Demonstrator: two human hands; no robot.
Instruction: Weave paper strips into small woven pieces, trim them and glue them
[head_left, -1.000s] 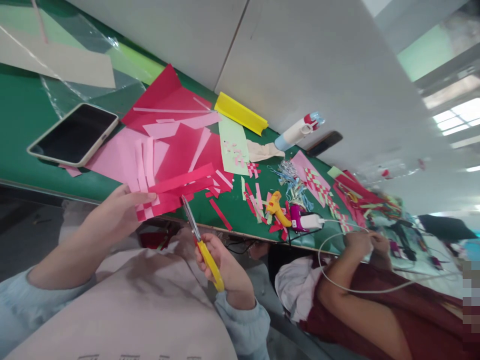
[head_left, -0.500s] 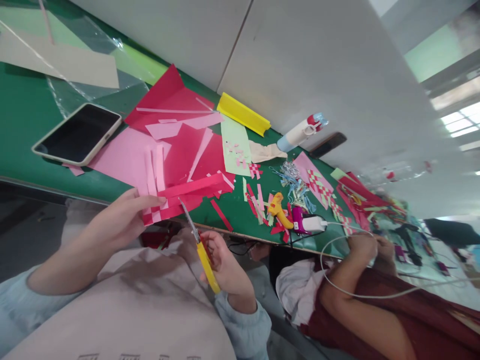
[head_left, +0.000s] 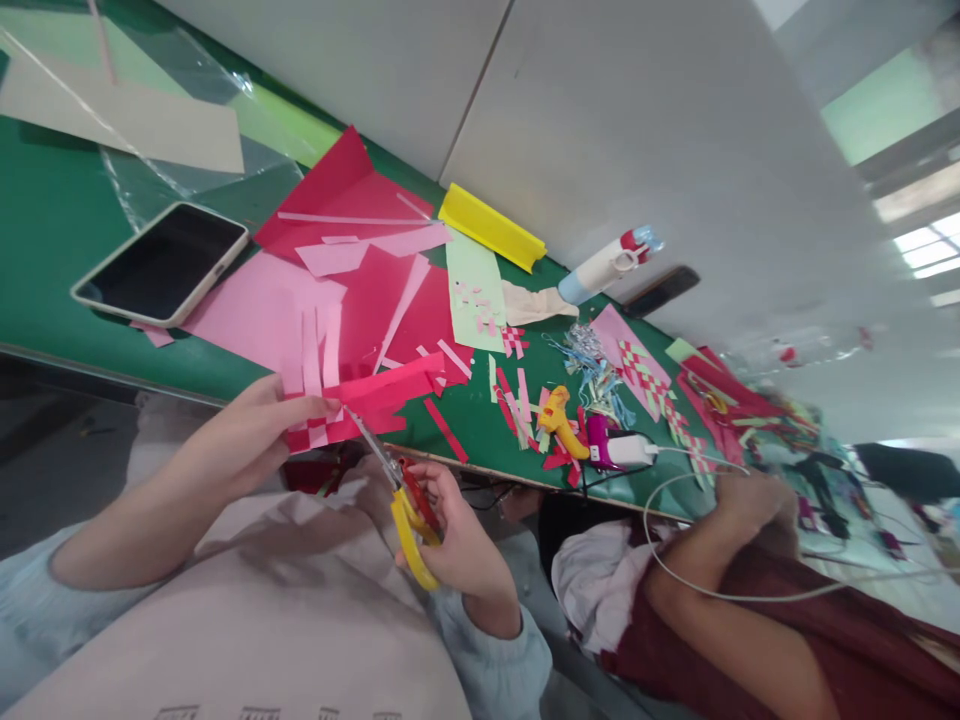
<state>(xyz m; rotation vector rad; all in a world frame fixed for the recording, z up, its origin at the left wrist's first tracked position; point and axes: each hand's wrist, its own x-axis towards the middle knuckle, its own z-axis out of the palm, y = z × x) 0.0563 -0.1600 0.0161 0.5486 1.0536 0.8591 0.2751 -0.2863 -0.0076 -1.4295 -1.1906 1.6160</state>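
Observation:
Between the thumb and fingers of my left hand (head_left: 244,440) is a piece of woven paper strips (head_left: 319,432), red and pink in a small check. Loose pink strips (head_left: 320,350) stick up from it, and red strips (head_left: 397,385) run out to the right. My right hand (head_left: 454,535) grips a pair of scissors (head_left: 401,495) with yellow and red handles. Their blade tips reach the red strips just right of my left thumb. Red and pink paper sheets (head_left: 412,305) lie on the table behind the weave.
On the green table (head_left: 45,235) lie a phone (head_left: 165,262), a yellow folded piece (head_left: 491,228), paper scraps (head_left: 517,400) and a yellow glue gun (head_left: 561,420). A bottle (head_left: 604,268) stands near the wall. To the right sits another person, whose forearm (head_left: 694,560) is near a white cable (head_left: 675,590).
The scissors have moved left and closer to my left thumb, and their handles have spread apart. The red strips have shifted slightly. The neighbour's hands have also moved.

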